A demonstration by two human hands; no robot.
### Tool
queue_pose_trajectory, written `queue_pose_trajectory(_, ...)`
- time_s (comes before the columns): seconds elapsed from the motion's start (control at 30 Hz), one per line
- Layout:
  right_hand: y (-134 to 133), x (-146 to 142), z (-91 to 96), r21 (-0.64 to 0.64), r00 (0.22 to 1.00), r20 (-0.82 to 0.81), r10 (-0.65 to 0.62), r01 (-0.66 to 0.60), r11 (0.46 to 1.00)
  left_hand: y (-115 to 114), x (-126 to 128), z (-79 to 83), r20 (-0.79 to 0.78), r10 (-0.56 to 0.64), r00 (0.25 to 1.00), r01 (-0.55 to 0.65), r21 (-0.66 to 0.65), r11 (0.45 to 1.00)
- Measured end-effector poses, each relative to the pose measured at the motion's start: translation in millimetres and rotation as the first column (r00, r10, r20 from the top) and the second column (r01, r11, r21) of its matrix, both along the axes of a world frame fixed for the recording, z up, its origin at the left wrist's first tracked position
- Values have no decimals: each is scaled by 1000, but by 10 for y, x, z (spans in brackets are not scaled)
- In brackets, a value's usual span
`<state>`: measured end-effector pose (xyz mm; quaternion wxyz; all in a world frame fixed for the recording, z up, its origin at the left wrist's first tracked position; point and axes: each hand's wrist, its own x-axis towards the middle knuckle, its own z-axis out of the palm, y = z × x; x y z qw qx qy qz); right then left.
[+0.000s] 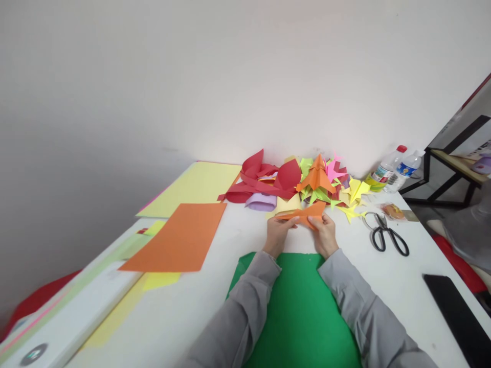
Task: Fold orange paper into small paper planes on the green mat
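Both hands hold a folded orange paper piece (307, 212) just above the white table (387, 271). My left hand (278, 234) pinches its left end with closed fingers. My right hand (325, 234) grips its right part, fingers closed over it. A green sheet (303, 312) lies flat under my grey-sleeved forearms. Behind the hands sits a pile of folded paper shapes (318, 184) in red, orange, yellow, green and pink.
A flat orange sheet (180, 237) and a pale yellow sheet (195, 186) lie at the left. Black scissors (385, 234) rest to the right of my hands. Two plastic bottles (397, 167) lie at the far right corner. A black phone (458, 314) sits near the right edge.
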<state>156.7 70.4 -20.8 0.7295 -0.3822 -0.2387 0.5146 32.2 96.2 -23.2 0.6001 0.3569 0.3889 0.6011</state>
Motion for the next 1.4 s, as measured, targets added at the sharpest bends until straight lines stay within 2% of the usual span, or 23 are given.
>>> queue_pose_trajectory(0.13, -7, 15, 21, -15, 999, 31, 32, -32, 999, -12, 0, 39, 62, -52, 997, 53, -17, 998)
queue_pose_trajectory(0.3, 20, 67, 13, -25, 999, -49, -2, 1, 1000, -5, -43, 80, 137, -5, 991, 7, -18, 1000)
queue_pose_trajectory(0.47, 33, 87, 6, -33, 998, -67, -18, 15, 999, -1, -64, 111, 187, -10, 982, 13, -11, 1000)
queue_pose_trajectory(0.9, 46, 110, -14, -27, 995, -95, -14, 12, 1000, -17, -73, 122, 243, -74, 967, 75, 5, 997)
queue_pose_trajectory(1.1, 38, 111, 2, -30, 993, -116, -23, 20, 999, 13, -80, 113, 306, -15, 952, 21, -18, 1000)
queue_pose_trajectory(1.4, 49, 112, 10, -24, 987, -163, 0, -4, 1000, 32, -78, 49, 243, 36, 969, -32, -22, 999)
